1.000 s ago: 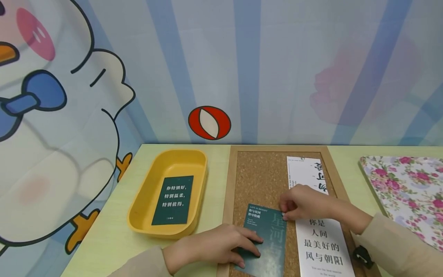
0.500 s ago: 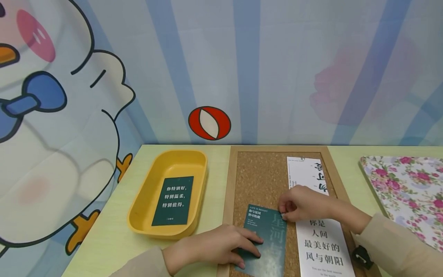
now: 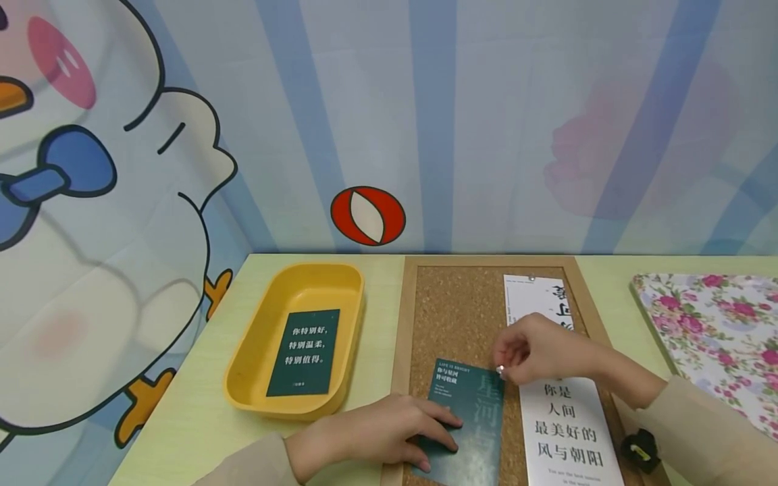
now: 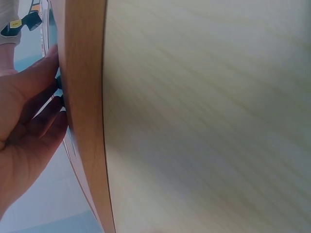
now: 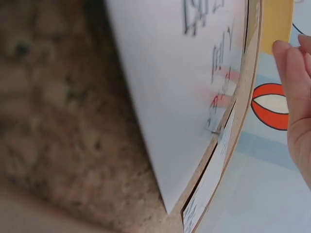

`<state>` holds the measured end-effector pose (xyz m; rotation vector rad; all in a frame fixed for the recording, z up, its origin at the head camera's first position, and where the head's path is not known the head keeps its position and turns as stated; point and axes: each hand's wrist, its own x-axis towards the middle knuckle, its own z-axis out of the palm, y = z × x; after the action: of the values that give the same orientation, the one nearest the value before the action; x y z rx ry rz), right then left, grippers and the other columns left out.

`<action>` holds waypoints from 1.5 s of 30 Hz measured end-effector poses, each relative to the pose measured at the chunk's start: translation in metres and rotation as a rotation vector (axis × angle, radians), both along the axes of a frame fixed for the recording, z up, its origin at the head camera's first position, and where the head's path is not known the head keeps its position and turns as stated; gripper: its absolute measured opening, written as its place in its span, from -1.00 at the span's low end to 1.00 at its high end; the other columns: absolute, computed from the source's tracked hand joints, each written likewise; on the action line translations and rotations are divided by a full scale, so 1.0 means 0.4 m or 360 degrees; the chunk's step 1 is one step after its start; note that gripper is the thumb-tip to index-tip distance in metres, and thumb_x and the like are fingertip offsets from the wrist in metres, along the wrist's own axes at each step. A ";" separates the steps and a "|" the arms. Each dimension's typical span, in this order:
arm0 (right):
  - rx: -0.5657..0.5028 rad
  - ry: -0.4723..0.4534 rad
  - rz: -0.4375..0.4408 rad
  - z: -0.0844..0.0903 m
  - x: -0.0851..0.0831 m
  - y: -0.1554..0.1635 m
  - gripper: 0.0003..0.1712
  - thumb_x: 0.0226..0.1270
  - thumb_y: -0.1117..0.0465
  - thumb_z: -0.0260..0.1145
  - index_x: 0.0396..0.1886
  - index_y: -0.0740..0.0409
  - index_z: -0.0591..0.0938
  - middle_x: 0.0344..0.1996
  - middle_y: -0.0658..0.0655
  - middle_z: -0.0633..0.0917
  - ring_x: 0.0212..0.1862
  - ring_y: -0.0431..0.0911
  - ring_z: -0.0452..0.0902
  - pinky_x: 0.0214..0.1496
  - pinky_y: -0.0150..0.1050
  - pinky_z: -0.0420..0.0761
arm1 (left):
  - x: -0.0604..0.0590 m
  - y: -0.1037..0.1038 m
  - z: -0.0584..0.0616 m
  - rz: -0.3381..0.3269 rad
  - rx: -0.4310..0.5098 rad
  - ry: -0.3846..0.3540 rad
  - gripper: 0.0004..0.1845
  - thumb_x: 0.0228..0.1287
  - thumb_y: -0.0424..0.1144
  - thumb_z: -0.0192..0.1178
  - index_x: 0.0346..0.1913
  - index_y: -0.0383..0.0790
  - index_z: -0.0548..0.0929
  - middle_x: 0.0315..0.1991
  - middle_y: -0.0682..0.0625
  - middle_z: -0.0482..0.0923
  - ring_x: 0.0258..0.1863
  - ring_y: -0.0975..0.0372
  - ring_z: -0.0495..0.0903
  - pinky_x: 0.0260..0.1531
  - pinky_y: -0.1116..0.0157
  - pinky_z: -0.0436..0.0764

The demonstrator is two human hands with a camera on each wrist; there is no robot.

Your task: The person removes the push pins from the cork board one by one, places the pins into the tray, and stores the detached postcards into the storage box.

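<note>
A dark green card with pale lettering lies on the framed cork board. My left hand rests on its left side, fingers spread; the left wrist view shows the fingertips just past the wooden frame. At the card's upper right corner, my right hand pinches a small shiny pushpin between thumb and finger. Under that hand and wrist run white lettered cards, one upper and one lower, partly hidden. Another pushpin sits at the upper white card's top edge.
Left of the board stands a yellow tray holding a smaller green card. A floral board lies at the right. Behind the table rises a printed backdrop.
My right hand has lifted slightly from the green card's corner, and the pushpin now shows at its fingertips. My left hand and the cards have stayed in place.
</note>
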<state>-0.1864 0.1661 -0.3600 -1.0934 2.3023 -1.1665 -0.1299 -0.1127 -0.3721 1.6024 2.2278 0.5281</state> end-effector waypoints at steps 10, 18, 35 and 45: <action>-0.0119 -0.0161 -0.0115 0.014 0.008 0.018 -0.85 -0.02 0.48 0.24 -0.43 0.23 0.64 -0.56 0.05 0.65 -0.53 -0.22 0.50 -0.47 -0.32 0.55 | -0.001 0.000 -0.002 0.0002 -0.0001 -0.0024 -0.65 0.15 -0.23 0.30 0.03 -0.14 0.64 0.18 0.03 0.46 0.19 0.36 0.37 0.09 0.57 0.31; -0.0188 -0.0197 -0.0180 0.019 0.010 0.034 -0.91 0.05 0.45 0.28 -0.39 0.32 0.62 -0.52 0.12 0.68 -0.49 -0.11 0.59 -0.47 -0.28 0.57 | -0.001 -0.001 -0.003 0.0000 0.0006 -0.0036 -0.65 0.16 -0.22 0.28 0.04 -0.13 0.64 0.19 0.03 0.45 0.19 0.36 0.36 0.08 0.57 0.31; -0.0165 -0.0076 -0.0245 0.031 0.015 0.092 -0.89 0.10 0.42 0.29 -0.34 0.33 0.63 -0.47 0.12 0.68 -0.41 -0.15 0.62 -0.38 -0.26 0.61 | -0.001 0.000 0.000 0.0006 -0.0009 -0.0071 -0.65 0.18 -0.24 0.27 0.06 -0.15 0.63 0.21 0.01 0.43 0.21 0.34 0.36 0.09 0.56 0.31; -0.0144 0.0026 -0.0347 0.045 0.023 0.133 -0.88 0.10 0.44 0.29 -0.32 0.29 0.63 -0.45 0.03 0.70 -0.39 -0.14 0.63 -0.36 -0.27 0.62 | 0.000 -0.001 0.001 0.0005 0.0000 -0.0083 -0.65 0.19 -0.24 0.26 0.07 -0.15 0.62 0.21 0.01 0.43 0.21 0.33 0.35 0.09 0.55 0.32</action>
<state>-0.1771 0.2192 -0.3422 -0.9014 2.4514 -1.3582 -0.1298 -0.1129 -0.3718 1.5672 2.1931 0.5639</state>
